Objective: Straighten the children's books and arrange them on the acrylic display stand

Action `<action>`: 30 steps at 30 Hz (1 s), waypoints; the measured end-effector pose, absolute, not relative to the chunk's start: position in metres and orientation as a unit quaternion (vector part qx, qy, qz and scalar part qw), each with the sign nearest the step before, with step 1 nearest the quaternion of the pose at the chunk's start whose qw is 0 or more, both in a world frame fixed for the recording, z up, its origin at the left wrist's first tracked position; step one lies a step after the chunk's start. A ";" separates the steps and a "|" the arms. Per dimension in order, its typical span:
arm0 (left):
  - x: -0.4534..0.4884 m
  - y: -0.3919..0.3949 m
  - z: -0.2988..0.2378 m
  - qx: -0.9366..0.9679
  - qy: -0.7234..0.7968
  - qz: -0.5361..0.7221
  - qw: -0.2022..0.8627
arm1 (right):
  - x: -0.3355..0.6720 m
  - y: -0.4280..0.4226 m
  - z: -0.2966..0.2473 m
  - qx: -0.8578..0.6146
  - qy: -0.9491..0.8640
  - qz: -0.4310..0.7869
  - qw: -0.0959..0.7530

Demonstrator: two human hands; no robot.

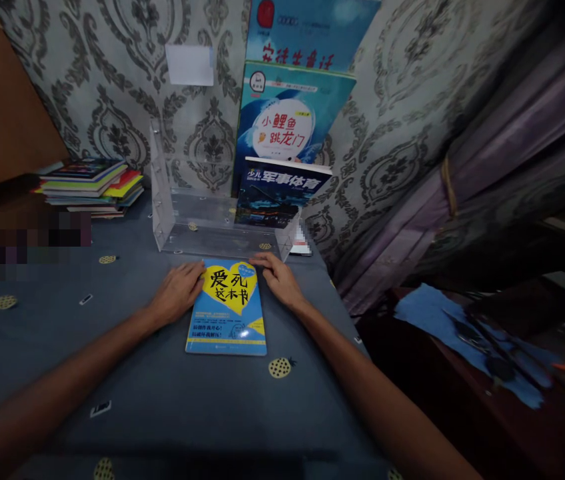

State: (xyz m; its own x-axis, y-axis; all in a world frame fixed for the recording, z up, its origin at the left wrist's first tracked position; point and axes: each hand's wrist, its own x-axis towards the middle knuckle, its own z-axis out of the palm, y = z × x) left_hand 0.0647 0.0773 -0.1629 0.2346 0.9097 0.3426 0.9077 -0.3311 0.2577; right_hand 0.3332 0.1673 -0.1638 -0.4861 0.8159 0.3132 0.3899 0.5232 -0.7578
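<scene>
A blue book (225,327) with a yellow heart on its cover lies on the cloth-covered table, below a clear acrylic rack (217,240). My left hand (178,290) is at the book's upper left edge, its fingers closed together against the side. At the upper right corner, my right hand (278,279) has its fingertips on the book. The undersides of both hands are hidden. Standing in the rack's right half are a dark book (275,197), a teal book with a white circle (282,127) and a blue book with red lettering (307,33).
A stack of books (92,187) sits at the back left, near a brown panel (2,93). Patterned wallpaper (112,80) rises behind the rack, with a white card (190,65) in front. A purple curtain (412,200) hangs on the right. Beyond the table edge lies a blue cloth (437,317).
</scene>
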 end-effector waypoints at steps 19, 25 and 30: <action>0.119 0.144 -0.160 0.868 0.424 0.238 0.102 | 0.333 0.166 -0.175 -0.362 -0.796 0.305 0.378; 0.118 0.146 -0.161 0.878 0.419 0.217 0.082 | 0.333 0.163 -0.178 -0.357 -0.788 0.305 0.398; 0.118 0.147 -0.160 0.878 0.421 0.209 0.083 | 0.334 0.158 -0.179 -0.357 -0.779 0.315 0.407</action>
State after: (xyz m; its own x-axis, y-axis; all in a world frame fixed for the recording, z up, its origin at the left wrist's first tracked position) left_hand 0.1183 0.1470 -0.1605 0.5572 0.7751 0.2978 0.7058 -0.6310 0.3218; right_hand 0.3338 0.1582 -0.1788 -0.4136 0.8132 0.4094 0.3001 0.5463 -0.7820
